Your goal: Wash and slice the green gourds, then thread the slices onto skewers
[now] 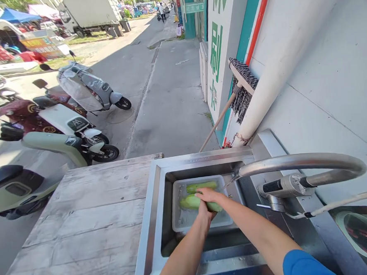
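Left grip [206, 213] seemingly closed around gourd [189, 202]; right grip [208, 194] rests atop.

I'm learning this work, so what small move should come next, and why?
Probably turn the nearer green vegetable slightly in the tub: the left hand and right hand are both on it, so they seem placed to roll it.
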Motion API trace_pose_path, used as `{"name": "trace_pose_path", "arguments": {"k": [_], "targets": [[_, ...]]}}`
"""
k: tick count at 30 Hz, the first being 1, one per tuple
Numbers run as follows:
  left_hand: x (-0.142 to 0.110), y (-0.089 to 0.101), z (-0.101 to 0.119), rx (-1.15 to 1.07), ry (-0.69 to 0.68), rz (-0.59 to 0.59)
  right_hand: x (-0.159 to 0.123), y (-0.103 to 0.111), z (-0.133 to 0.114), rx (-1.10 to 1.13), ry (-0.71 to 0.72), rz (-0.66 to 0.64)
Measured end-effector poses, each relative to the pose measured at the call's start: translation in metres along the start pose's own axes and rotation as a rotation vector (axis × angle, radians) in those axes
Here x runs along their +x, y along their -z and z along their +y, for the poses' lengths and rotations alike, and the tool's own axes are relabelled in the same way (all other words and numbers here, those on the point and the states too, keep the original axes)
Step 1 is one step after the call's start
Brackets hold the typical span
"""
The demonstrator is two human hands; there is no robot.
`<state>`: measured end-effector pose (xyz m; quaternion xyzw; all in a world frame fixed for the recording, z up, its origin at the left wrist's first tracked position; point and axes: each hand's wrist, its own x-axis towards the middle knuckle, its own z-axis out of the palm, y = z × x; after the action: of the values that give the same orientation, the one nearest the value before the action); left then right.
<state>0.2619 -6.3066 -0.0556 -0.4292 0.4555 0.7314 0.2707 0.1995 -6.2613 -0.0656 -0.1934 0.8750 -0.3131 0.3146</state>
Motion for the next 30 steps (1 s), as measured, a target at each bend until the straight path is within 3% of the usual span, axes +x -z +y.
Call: {"name": "trace_pose_path", "arguments": {"k": [6, 12, 17, 23, 28, 30], "targets": [[0.012, 0.041, 0.005, -0.114, 0.162, 0.147, 0.025, -0.018, 0.014, -0.126, -0.056, -0.037], [0.003, 0.08, -0.005, -0.091, 0.348, 0.434, 0.037, -0.025, 0.014, -0.196, -0.098, -0.052], [-0.013, 0.097, -0.009, -0.169, 0.406, 0.425, 0.017, -0.026, 0.015, -0.217, -0.181, -0.049], [-0.023, 0.117, -0.01, -0.059, 0.429, 0.54, -0.04, -0.006, 0.005, -0.2, -0.242, 0.054], [-0.015, 0.112, -0.009, 0.056, 0.422, 0.465, -0.132, 0.05, -0.014, -0.387, -0.243, 0.384], [-0.017, 0.109, -0.009, 0.124, 0.397, 0.426, -0.164, 0.072, -0.02, -0.511, -0.291, 0.396]]}}
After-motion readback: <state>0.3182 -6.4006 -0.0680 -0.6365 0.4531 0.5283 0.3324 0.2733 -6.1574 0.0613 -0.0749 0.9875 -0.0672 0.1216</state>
